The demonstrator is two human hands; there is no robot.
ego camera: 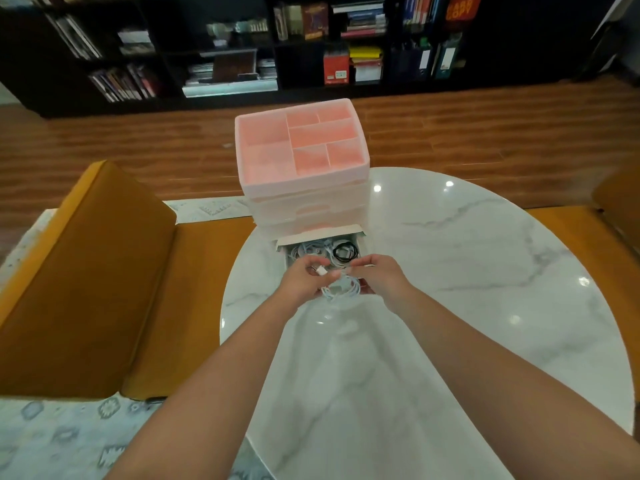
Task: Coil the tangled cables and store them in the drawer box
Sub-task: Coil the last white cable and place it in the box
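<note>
Both hands (pixel 341 278) pinching cable (pixel 341 289) (white)

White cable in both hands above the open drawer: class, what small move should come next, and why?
Probably lower the white cable into the open drawer. It already hangs in loops between the left hand and the right hand, right over the drawer, where other coiled cables lie.

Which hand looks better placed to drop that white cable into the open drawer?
Probably the left hand: it pinches the white cable's plug, right over the open drawer. The right hand only holds a strand.
</note>
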